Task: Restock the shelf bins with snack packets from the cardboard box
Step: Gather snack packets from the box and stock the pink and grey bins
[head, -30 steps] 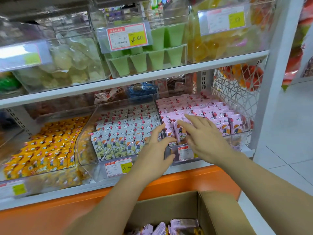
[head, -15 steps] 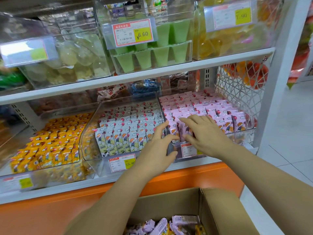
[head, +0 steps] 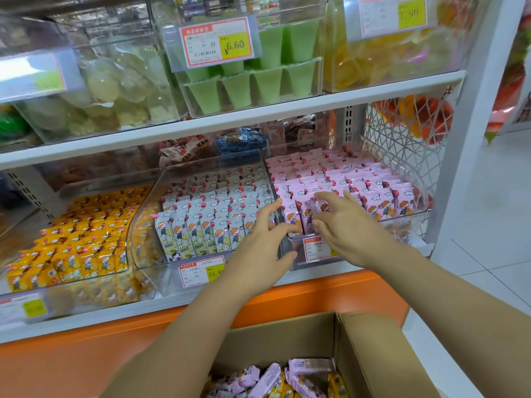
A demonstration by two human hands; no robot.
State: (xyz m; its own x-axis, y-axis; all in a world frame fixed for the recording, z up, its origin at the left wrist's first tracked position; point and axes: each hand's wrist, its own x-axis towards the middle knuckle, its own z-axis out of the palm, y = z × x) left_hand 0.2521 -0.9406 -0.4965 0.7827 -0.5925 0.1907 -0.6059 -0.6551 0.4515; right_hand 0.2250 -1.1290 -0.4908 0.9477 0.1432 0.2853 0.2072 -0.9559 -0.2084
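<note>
Two hands at the clear plastic bin (head: 408, 216), left hand (head: 260, 248) spread loose, right hand (head: 347, 228) pressing straight fingers on its pink snack packets (head: 382, 202): we're squaring rows, and next we likely fetch more from the brown cardboard box (head: 370, 357).

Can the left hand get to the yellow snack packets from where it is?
Probably yes. The left hand holds nothing, and the yellow packets lie uncovered further left. Only the middle bin's clear side wall stands between, so the hand would likely go round its front.
</note>
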